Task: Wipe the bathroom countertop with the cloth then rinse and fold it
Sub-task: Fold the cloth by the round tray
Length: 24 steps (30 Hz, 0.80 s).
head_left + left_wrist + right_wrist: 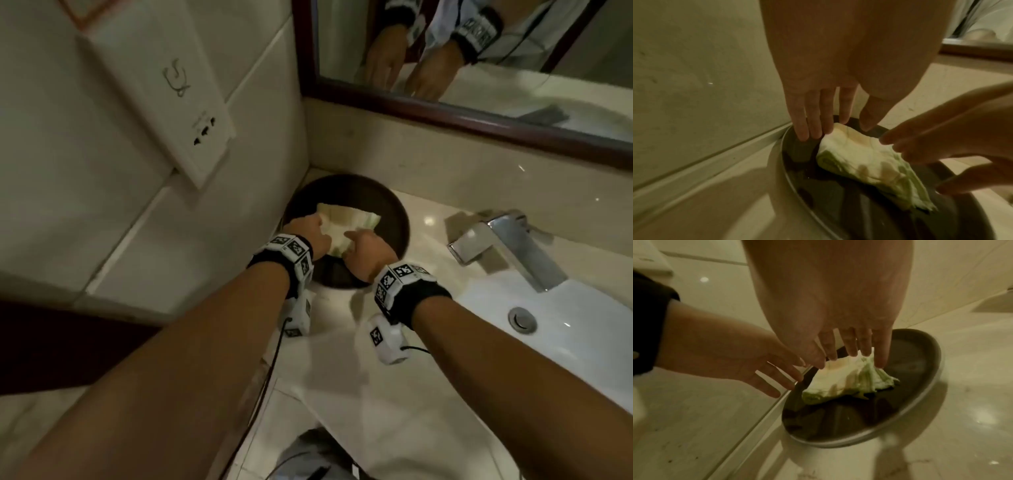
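Both hands' fingers (pixel 880 350) straight, spread, touching folded cloth (pixel 846 379) on tray (pixel 920 344).

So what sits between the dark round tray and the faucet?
Nothing: in the head view only bare, glossy countertop lies between the tray and the faucet.

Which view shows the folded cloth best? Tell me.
Right wrist: the cloth lies unobstructed on the dark tray. Left wrist shows it close, partly behind fingers; the head view shows it small, between both hands.

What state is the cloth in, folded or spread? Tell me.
Folded: the cloth lies as a compact layered bundle on the dark tray, stacked edges showing.
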{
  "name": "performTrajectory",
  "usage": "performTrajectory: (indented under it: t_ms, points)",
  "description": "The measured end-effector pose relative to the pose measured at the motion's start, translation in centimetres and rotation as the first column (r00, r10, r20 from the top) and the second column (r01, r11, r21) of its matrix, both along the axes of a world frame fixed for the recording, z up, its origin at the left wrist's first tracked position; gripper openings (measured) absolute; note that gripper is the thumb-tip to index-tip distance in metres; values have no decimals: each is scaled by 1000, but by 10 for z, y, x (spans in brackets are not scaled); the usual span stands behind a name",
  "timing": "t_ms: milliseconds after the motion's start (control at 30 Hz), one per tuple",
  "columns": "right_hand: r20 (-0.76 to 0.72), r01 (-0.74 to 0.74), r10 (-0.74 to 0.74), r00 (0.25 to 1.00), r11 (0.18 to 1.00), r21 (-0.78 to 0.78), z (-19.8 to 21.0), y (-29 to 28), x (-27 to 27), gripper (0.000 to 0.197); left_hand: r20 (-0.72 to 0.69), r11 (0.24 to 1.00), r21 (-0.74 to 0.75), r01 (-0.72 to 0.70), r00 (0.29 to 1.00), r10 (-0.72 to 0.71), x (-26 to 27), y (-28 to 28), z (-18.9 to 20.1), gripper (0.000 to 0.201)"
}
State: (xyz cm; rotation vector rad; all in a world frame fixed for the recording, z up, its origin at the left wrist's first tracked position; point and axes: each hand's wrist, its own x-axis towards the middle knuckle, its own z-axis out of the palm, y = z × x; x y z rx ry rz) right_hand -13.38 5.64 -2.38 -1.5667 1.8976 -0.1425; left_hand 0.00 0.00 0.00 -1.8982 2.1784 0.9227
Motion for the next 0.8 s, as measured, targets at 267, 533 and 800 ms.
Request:
performTrajectory:
  t_ms: [267, 533, 800]
  points:
    - [-56, -10, 11, 998, 1000, 30, -11, -11, -3, 51, 61, 990, 72, -117, 992, 113, -5, -19, -29, 46]
    - [-111, -33, 34, 993, 999, 11, -13, -9, -2, 46, -41, 919, 161, -359, 928, 370, -9, -28, -41, 41]
    - [-115, -61, 61, 992, 998, 5, -15, -4, -5, 69, -217, 815, 323, -481, 800, 559, -29, -28, -25, 38]
